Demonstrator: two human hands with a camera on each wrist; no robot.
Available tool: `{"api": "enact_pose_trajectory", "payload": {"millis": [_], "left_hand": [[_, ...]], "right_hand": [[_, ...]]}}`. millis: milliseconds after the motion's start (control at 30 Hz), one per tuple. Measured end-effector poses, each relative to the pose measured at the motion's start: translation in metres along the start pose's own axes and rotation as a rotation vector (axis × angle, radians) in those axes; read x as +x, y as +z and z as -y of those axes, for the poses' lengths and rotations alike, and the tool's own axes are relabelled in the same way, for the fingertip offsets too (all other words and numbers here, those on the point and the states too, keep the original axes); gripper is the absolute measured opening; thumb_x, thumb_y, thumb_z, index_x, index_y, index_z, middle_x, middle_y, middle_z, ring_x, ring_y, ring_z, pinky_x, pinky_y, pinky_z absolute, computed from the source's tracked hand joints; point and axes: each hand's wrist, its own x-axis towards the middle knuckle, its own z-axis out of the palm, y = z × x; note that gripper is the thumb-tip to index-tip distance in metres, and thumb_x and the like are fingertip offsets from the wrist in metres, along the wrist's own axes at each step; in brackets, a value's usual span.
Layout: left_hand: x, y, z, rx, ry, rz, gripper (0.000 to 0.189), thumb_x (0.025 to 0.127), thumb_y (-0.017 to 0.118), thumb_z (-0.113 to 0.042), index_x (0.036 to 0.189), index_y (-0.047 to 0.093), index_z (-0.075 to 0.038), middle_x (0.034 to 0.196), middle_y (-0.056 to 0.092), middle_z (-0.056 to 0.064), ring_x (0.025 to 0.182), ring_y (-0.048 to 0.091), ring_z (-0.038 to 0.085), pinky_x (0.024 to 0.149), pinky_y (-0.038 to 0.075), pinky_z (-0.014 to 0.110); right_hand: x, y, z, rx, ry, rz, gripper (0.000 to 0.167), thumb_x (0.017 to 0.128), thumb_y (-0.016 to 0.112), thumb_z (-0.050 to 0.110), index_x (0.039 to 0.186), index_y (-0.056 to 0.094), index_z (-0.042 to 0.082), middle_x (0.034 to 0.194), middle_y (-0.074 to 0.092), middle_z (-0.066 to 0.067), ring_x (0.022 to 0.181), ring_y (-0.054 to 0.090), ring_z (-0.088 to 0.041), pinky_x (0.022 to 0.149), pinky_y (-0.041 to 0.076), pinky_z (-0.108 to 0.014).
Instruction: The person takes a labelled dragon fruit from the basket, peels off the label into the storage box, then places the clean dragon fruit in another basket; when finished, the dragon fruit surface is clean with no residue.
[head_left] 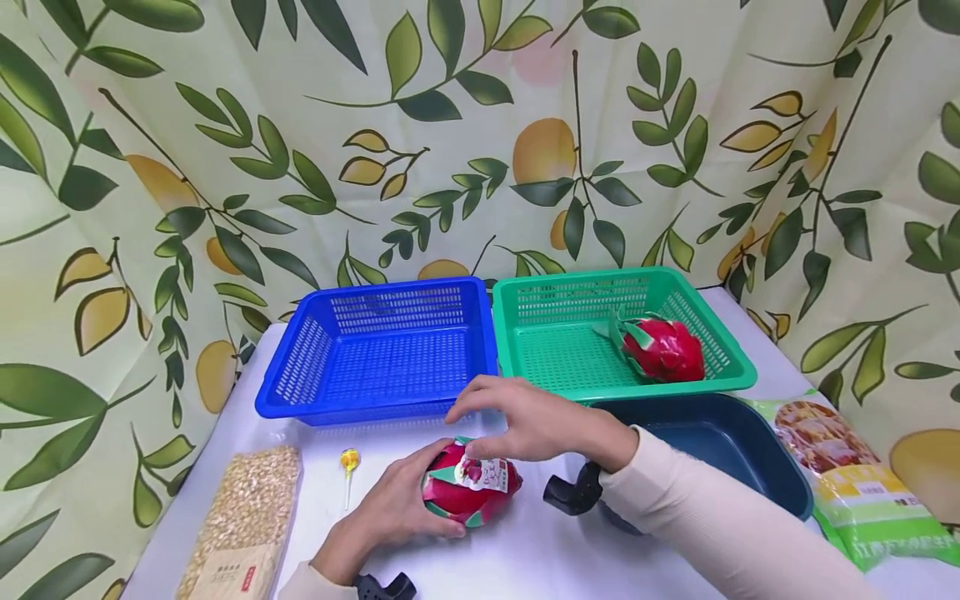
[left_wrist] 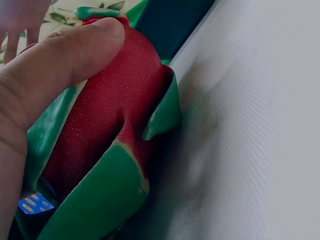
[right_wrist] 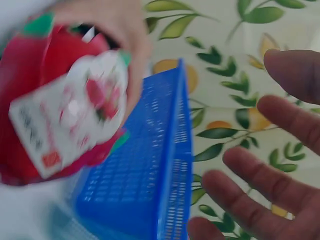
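A red dragon fruit (head_left: pixel 474 503) with green scales and a white printed label (head_left: pixel 483 474) lies on the white table in the head view. My left hand (head_left: pixel 397 502) grips it from the left side. In the left wrist view the thumb (left_wrist: pixel 75 55) presses against the red skin of the dragon fruit (left_wrist: pixel 117 90). Just above the fruit hovers my right hand (head_left: pixel 528 419), fingers spread and holding nothing. The right wrist view shows its fingers (right_wrist: pixel 265 187) apart from the labelled dragon fruit (right_wrist: pixel 25 85).
Behind the hands stand a blue basket (head_left: pixel 375 407) and a green basket (head_left: pixel 555 354), the latter with another dragon fruit (head_left: pixel 670 350). A dark blue basin (head_left: pixel 705 429) sits beneath my right forearm. A green-and-yellow bag (head_left: pixel 862 492) is at right; a lollipop (head_left: pixel 349 461) and grain bag (head_left: pixel 247 508) at left.
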Motion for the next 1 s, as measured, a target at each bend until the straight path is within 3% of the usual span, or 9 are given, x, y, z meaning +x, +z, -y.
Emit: {"api": "enact_pose_trajectory", "payload": {"millis": [200,500,767,867,1000], "left_hand": [[0.000,0.000,0.000,0.021,-0.015,0.001,0.106,0.056,0.089,-0.055,0.143,0.043,-0.015,0.125,0.058,-0.003,0.106,0.058,0.014,0.087,0.051,0.037],[0.001,0.001,0.000,0.000,-0.007,0.012,0.104,0.057,0.087,-0.058,0.143,0.043,-0.019,0.128,0.056,-0.007,0.107,0.057,0.012,0.088,0.051,0.035],[0.002,0.001,0.001,0.014,-0.015,0.026,0.104,0.057,0.086,-0.059,0.143,0.042,-0.022,0.126,0.057,-0.007,0.106,0.057,0.011,0.087,0.051,0.034],[0.004,0.001,0.001,0.004,-0.018,0.029,0.104,0.057,0.088,-0.056,0.144,0.041,-0.022,0.126,0.057,-0.007,0.106,0.057,0.011,0.087,0.051,0.034],[0.004,0.000,0.001,-0.003,-0.020,0.031,0.103,0.058,0.089,-0.053,0.144,0.041,-0.023,0.125,0.056,-0.008,0.106,0.057,0.011,0.086,0.051,0.034]], "right_hand": [[0.018,0.000,-0.022,0.012,-0.036,0.174,0.029,0.088,0.071,0.018,0.117,0.069,0.018,0.114,0.059,0.011,0.104,0.053,-0.011,0.084,0.049,-0.038],[0.033,0.016,-0.045,0.044,-0.017,0.359,0.028,0.088,0.071,0.014,0.115,0.070,0.019,0.113,0.059,0.013,0.100,0.057,-0.008,0.076,0.050,-0.025],[0.037,0.024,-0.050,-0.031,-0.046,0.339,0.010,0.087,0.073,0.013,0.091,0.071,0.022,0.103,0.058,0.014,0.092,0.054,-0.004,0.079,0.049,-0.028],[0.038,0.025,-0.049,-0.039,-0.042,0.324,0.014,0.088,0.070,0.012,0.082,0.065,0.022,0.099,0.055,0.014,0.091,0.052,-0.004,0.080,0.048,-0.029],[0.037,0.026,-0.047,-0.030,-0.047,0.341,0.018,0.092,0.065,0.009,0.081,0.059,0.021,0.101,0.051,0.011,0.096,0.050,-0.006,0.086,0.048,-0.030]]}}
